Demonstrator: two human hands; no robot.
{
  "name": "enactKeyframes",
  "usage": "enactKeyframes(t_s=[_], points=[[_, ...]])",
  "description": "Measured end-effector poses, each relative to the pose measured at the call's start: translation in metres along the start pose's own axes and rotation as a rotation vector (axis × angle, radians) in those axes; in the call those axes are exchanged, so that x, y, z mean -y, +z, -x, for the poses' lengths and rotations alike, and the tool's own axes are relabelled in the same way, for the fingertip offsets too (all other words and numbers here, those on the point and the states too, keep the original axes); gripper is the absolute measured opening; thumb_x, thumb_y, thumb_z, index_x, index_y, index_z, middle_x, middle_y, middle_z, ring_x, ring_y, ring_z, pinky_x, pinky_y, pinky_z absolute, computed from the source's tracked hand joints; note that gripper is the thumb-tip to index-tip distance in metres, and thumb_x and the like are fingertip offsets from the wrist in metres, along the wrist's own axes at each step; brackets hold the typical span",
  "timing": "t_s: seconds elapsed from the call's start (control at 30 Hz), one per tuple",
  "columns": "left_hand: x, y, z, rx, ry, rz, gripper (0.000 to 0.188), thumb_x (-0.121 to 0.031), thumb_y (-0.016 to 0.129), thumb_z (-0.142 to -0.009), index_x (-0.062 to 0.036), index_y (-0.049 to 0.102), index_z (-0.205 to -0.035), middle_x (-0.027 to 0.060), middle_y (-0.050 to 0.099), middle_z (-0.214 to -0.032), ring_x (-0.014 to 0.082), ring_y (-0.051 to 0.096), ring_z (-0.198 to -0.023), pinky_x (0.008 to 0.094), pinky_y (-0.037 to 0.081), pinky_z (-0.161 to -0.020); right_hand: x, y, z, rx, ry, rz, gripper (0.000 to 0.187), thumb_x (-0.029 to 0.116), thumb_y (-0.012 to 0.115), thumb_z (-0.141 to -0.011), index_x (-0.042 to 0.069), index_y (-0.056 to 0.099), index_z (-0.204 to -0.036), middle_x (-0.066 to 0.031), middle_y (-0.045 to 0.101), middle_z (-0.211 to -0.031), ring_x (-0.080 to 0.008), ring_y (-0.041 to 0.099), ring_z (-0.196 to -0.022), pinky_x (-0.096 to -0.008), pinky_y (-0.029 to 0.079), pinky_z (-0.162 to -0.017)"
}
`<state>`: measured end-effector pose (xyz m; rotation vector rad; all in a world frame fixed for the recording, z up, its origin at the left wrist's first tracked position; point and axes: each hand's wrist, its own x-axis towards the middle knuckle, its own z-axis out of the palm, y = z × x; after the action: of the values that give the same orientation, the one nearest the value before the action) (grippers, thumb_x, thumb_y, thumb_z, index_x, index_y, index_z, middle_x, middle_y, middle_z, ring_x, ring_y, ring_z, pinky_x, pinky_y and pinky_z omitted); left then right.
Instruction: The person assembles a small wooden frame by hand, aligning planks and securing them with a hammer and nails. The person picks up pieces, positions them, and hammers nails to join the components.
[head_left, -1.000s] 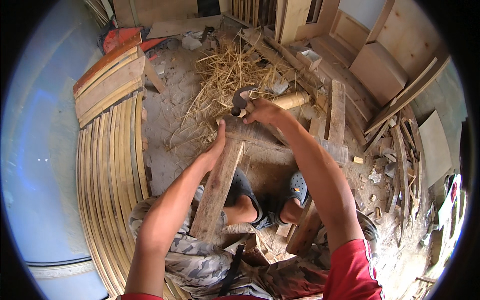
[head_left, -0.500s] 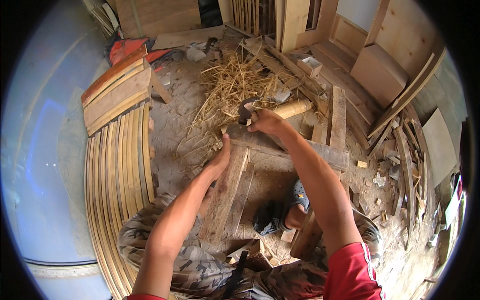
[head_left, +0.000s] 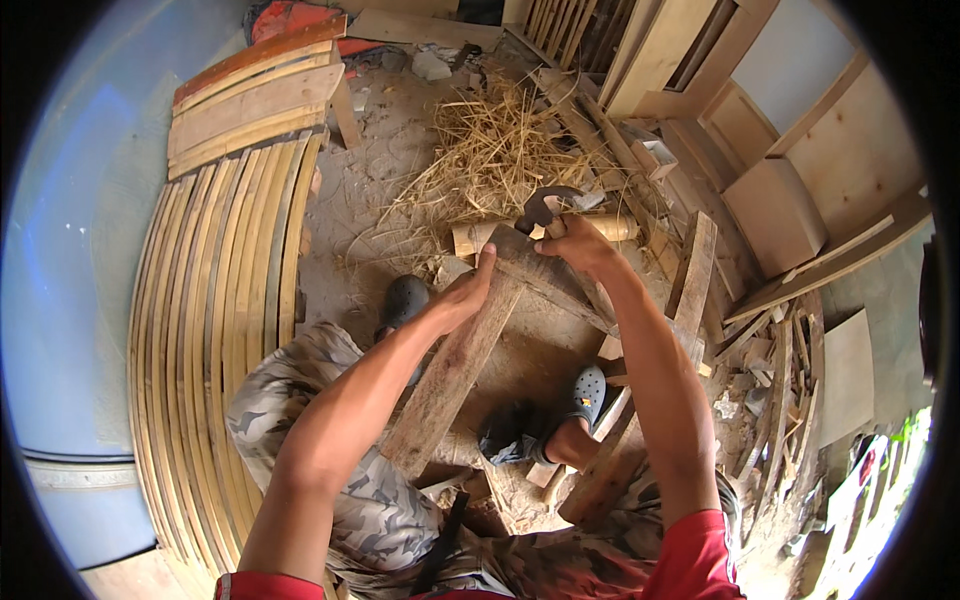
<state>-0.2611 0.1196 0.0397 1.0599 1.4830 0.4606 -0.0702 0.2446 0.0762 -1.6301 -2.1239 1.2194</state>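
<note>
A rough wooden frame (head_left: 450,390), built of thick boards, stands tilted between my legs. My left hand (head_left: 466,296) is closed around its far left corner, with the thumb up along the board's end. In my right hand (head_left: 580,243) is a claw hammer (head_left: 541,207), gripped close under its dark metal head. The head is just above the same corner, its curved claw pointing right. Much of the hammer's handle is hidden by my hand and forearm.
A pile of straw-like shavings (head_left: 500,150) and a bamboo length (head_left: 610,228) lie beyond the frame. On the left is a slatted bamboo bench (head_left: 215,330). Wood scraps (head_left: 770,390) litter the right side, and panels (head_left: 770,215) lean behind. My shoe (head_left: 588,392) is beneath the frame.
The view has shifted. The frame's near left board now slants more, and its left corner with both hands appears further right. The hammer stays in my right hand, its claw turned more to the right.
</note>
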Motion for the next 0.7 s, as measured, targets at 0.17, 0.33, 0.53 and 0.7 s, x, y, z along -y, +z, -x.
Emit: enactKeyframes(t_s=[0.17, 0.33, 0.53, 0.7], points=[[0.002, 0.005, -0.009, 0.043, -0.018, 0.050, 0.103, -0.084, 0.001, -0.087, -0.0089, -0.001, -0.158, 0.0237, 0.001, -0.163, 0.0388, -0.001, -0.152, 0.0592, 0.006, -0.121, -0.013, 0.005, -0.002, -0.051, -0.035, -0.008, 0.054, 0.020, 0.080, -0.076, -0.004, 0.061, -0.121, -0.0189, 0.068, -0.112, -0.0302, 0.064, -0.105, -0.0380, 0.046, -0.095], [-0.004, 0.002, -0.002, 0.080, -0.058, 0.079, 0.099, -0.080, 0.002, -0.090, -0.0079, -0.008, -0.157, 0.0217, -0.009, -0.164, 0.0349, -0.007, -0.152, 0.0577, 0.006, -0.121, 0.004, 0.004, 0.013, -0.001, -0.063, -0.140, 0.052, 0.016, 0.081, -0.078, -0.003, 0.060, -0.121, -0.0128, 0.067, -0.106, -0.0236, 0.060, -0.102, -0.0359, 0.044, -0.093], [-0.018, 0.008, 0.010, -0.057, 0.000, 0.026, 0.093, -0.072, 0.016, -0.097, -0.0004, 0.016, -0.157, 0.0261, 0.018, -0.161, 0.0350, 0.015, -0.151, 0.0447, 0.019, -0.121, -0.024, 0.019, -0.002, -0.134, -0.064, -0.194, 0.051, 0.015, 0.080, -0.076, -0.003, 0.061, -0.119, -0.0122, 0.067, -0.105, -0.0220, 0.060, -0.099, -0.0339, 0.046, -0.090], [-0.004, 0.015, -0.002, -0.120, 0.000, -0.030, 0.087, -0.066, 0.027, -0.100, 0.0061, 0.037, -0.147, 0.0296, 0.044, -0.147, 0.0377, 0.042, -0.138, 0.0415, 0.033, -0.112, -0.016, 0.022, 0.007, -0.149, -0.031, -0.120, 0.056, 0.017, 0.081, -0.073, -0.002, 0.060, -0.121, -0.0183, 0.068, -0.108, -0.0293, 0.064, -0.104, -0.0385, 0.048, -0.092]])
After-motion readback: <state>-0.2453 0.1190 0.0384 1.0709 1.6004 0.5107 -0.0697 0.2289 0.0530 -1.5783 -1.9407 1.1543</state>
